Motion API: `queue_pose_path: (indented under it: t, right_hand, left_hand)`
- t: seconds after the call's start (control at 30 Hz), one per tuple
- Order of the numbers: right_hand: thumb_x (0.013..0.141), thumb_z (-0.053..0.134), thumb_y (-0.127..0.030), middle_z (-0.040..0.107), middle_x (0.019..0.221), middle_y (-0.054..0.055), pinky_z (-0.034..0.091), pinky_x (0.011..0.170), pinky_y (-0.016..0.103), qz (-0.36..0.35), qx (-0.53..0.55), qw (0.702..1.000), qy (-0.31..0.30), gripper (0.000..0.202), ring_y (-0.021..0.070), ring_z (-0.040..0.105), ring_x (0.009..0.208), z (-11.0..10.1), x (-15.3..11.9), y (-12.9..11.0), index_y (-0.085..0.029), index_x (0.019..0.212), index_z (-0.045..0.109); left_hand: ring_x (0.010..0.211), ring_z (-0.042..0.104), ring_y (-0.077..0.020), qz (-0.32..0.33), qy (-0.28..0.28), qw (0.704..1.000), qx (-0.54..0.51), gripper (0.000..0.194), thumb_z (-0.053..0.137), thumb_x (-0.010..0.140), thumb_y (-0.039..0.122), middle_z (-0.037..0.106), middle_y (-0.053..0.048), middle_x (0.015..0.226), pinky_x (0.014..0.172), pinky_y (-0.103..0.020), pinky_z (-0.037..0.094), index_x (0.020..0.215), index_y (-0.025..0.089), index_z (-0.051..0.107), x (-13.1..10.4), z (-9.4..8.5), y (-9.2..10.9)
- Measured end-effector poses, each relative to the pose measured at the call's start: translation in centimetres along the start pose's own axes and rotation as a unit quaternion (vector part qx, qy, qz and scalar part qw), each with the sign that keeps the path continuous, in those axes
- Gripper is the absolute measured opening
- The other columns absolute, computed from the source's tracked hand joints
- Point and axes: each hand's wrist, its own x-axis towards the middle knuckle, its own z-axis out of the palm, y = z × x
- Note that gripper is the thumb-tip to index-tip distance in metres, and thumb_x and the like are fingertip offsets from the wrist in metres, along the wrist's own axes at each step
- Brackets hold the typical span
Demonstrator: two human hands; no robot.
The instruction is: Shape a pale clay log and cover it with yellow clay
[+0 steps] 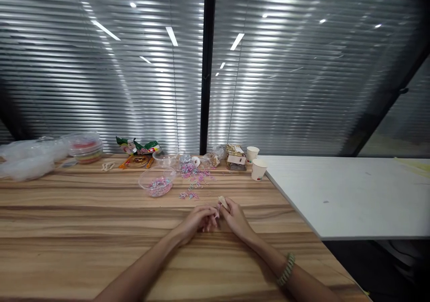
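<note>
Over the near part of the brown wood-grain desk (101, 230), a small pink piece (217, 213) is held between the fingertips of the two bare hands, which are brought almost together. A pale, narrow, flat strip (222, 202) is pinched by the right hand (238, 222), its long axis slanted away from the body and toward the left, its far end left free just beyond the pink piece. The pink piece is touched by the curled fingers of the left hand (199, 219); whether it is gripped by them or only steadied cannot be told. Beyond the hands and to their left, small pink and blue pieces (190, 196) are scattered; farther left, a clear round plastic bowl (157, 183) is partly filled with similar ones, the left hand being nearer to it.
</note>
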Motion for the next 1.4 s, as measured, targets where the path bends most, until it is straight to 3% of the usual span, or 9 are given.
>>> queue_pose_path:
  t: [0.13, 0.27, 0.43, 0.57, 0.73, 1.1, 1.4]
  right_hand:
    - [0.083, 0.041, -0.041, 0.055, 0.069, 0.001, 0.039, 0.062, 0.024, -0.018, -0.008, 0.999, -0.038, 0.029, 0.0149, 0.051, 0.066, -0.1, -0.7, -1.2, -0.017, 0.074, 0.052]
    - [0.087, 0.033, -0.040, 0.060, 0.087, 0.005, 0.041, 0.074, 0.028, -0.039, 0.024, 0.998, -0.050, 0.032, 0.0172, 0.053, 0.082, -0.4, -1.0, -1.8, -0.017, 0.093, 0.055]
    - [0.088, 0.030, -0.038, 0.061, 0.074, 0.003, 0.043, 0.065, 0.027, -0.044, -0.002, 0.997, -0.057, 0.033, 0.0162, 0.054, 0.070, -0.6, -1.2, -1.6, -0.019, 0.093, 0.058]
    - [0.089, 0.031, -0.033, 0.062, 0.076, 0.003, 0.042, 0.065, 0.026, -0.064, -0.031, 0.992, -0.103, 0.031, 0.0156, 0.055, 0.068, -0.4, -1.4, -1.4, -0.018, 0.085, 0.058]
    - [0.089, 0.032, -0.027, 0.064, 0.082, 0.004, 0.042, 0.069, 0.027, -0.078, -0.057, 0.987, -0.132, 0.029, 0.0164, 0.057, 0.072, -0.4, -1.5, -1.7, -0.019, 0.085, 0.059]
    - [0.089, 0.032, -0.027, 0.064, 0.090, 0.004, 0.043, 0.073, 0.028, -0.084, -0.038, 0.984, -0.149, 0.028, 0.0174, 0.058, 0.081, -1.1, -1.3, -2.1, -0.020, 0.087, 0.059]
    - [0.086, 0.032, -0.013, 0.061, 0.101, 0.007, 0.042, 0.078, 0.029, -0.141, -0.150, 0.970, -0.128, 0.029, 0.0181, 0.056, 0.092, -1.2, -1.6, -1.6, -0.019, 0.104, 0.055]
  left_hand:
    - [0.043, 0.037, -0.0053, 0.053, 0.072, 0.995, -0.046, 0.027, 0.059, 0.064, 0.032, 0.058, -0.003, 0.056, 0.045, -0.020, 0.028, 0.080, 0.011, 0.067, 0.2, -1.0, -0.1]
    - [0.039, 0.032, -0.0027, 0.068, 0.137, 0.988, -0.024, 0.047, 0.065, 0.062, 0.039, 0.060, -0.002, 0.056, 0.045, -0.019, 0.030, 0.101, 0.013, 0.063, 0.3, -1.7, -0.2]
    - [0.060, 0.055, -0.0132, 0.113, 0.185, 0.973, 0.083, 0.052, 0.070, 0.056, 0.037, 0.069, -0.009, 0.079, 0.057, -0.025, 0.043, 0.101, 0.013, 0.063, 0.3, -1.5, -0.2]
    - [0.077, 0.059, -0.0183, 0.146, 0.163, 0.967, 0.126, 0.048, 0.073, 0.054, 0.030, 0.065, -0.011, 0.099, 0.072, -0.029, 0.047, 0.098, 0.014, 0.065, 0.1, -1.1, -0.3]
    - [0.075, 0.060, -0.0192, 0.133, 0.133, 0.968, 0.166, 0.049, 0.072, 0.055, 0.029, 0.068, -0.011, 0.089, 0.069, -0.029, 0.047, 0.101, 0.012, 0.063, 0.0, -0.9, -0.3]
    - [0.079, 0.061, -0.0200, 0.138, 0.120, 0.970, 0.160, 0.046, 0.070, 0.059, 0.034, 0.068, -0.010, 0.092, 0.071, -0.030, 0.048, 0.100, 0.013, 0.064, 0.3, -1.0, -0.7]
    - [0.080, 0.061, -0.0222, 0.131, 0.135, 0.963, 0.191, 0.044, 0.070, 0.058, 0.035, 0.068, -0.011, 0.091, 0.072, -0.032, 0.048, 0.096, 0.014, 0.066, 0.5, -1.0, -0.8]
